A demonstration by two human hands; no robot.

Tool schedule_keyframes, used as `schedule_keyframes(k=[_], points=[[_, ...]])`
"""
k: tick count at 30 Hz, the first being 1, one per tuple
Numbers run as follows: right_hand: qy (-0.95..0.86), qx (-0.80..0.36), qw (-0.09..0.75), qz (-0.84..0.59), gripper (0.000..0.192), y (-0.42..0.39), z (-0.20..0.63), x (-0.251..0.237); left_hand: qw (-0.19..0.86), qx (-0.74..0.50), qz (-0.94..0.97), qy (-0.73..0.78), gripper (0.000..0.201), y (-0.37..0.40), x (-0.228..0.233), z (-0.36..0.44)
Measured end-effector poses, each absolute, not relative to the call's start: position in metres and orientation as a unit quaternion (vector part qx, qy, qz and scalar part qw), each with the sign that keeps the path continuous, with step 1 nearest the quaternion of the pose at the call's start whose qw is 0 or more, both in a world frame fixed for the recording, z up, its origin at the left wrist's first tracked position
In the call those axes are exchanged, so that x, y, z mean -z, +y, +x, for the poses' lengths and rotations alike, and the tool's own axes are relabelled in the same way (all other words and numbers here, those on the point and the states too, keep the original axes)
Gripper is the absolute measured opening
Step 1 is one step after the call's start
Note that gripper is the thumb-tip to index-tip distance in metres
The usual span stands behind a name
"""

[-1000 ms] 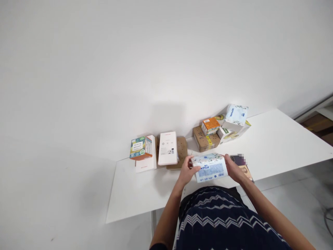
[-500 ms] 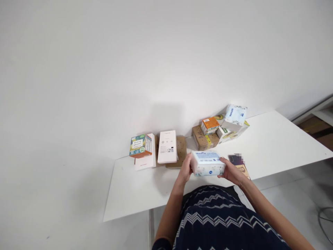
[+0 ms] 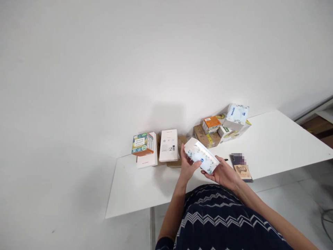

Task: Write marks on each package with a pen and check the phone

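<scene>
A pack of tissues (image 3: 201,155), white and pale blue with a leaf print, is held between both hands above the front of the table. My left hand (image 3: 187,166) grips its left end, the thumb lying across the printed side. Around the lower right end curls my right hand (image 3: 224,172), fingers beneath the pack. The pack is tilted, its right end lower. Behind it, a white box (image 3: 168,146) leans on a brown cardboard box (image 3: 181,140), partly hidden by the pack and my left hand.
Left on the white table (image 3: 130,194) is a green and orange box (image 3: 142,143) on a white box (image 3: 147,160). Along the wall stand a taped cardboard box (image 3: 205,139), an orange box (image 3: 211,124), an avocado-print box (image 3: 234,133) and another tissue pack (image 3: 237,114). A phone (image 3: 238,159) lies near the front edge.
The tissue pack has been turned in my hands, from roughly level to slanted, with its leaf-printed side facing up. My left thumb now lies on that side, and my right hand has shifted underneath.
</scene>
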State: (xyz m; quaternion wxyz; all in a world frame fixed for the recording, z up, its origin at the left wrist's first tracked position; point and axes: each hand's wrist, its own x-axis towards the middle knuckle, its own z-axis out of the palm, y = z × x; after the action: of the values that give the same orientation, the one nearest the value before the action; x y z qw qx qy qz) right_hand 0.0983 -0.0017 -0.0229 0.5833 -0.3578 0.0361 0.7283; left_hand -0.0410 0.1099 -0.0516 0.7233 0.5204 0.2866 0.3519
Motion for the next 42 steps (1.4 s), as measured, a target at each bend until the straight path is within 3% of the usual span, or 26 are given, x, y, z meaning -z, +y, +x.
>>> schedule_keyframes(k=[6, 11, 16, 21, 25, 30, 37, 42], points=[[-0.015, -0.642, 0.593, -0.485, 0.057, -0.010, 0.098, 0.035, 0.710, -0.353, 0.501, 0.347, 0.112, 0.113, 0.035, -0.045], [-0.114, -0.592, 0.628, -0.492, 0.058, -0.014, 0.094, 0.039, 0.723, -0.327, 0.505, 0.340, 0.101, 0.111, 0.037, -0.046], [-0.064, -0.645, 0.646, -0.403, 0.056, -0.015, 0.089, 0.036, 0.731, -0.350, 0.489, 0.323, 0.101, 0.109, 0.038, -0.045], [-0.012, -0.742, 0.579, -0.338, 0.058, -0.016, 0.087, 0.038, 0.796, -0.336, 0.414, 0.286, 0.098, 0.105, 0.038, -0.049], [-0.025, -0.746, 0.541, -0.388, 0.053, -0.013, 0.084, 0.046, 0.799, -0.358, 0.368, 0.312, 0.079, 0.107, 0.041, -0.048], [-0.060, -0.640, 0.623, -0.445, 0.047, -0.010, 0.084, 0.051, 0.774, -0.337, 0.366, 0.392, 0.049, 0.114, 0.053, -0.047], [-0.026, -0.673, 0.601, -0.430, 0.051, -0.013, 0.094, 0.039, 0.742, -0.323, 0.422, 0.408, 0.051, 0.121, 0.063, -0.053], [0.005, -0.688, 0.604, -0.403, 0.051, -0.013, 0.103, 0.031, 0.746, -0.307, 0.451, 0.382, 0.064, 0.126, 0.054, -0.070]])
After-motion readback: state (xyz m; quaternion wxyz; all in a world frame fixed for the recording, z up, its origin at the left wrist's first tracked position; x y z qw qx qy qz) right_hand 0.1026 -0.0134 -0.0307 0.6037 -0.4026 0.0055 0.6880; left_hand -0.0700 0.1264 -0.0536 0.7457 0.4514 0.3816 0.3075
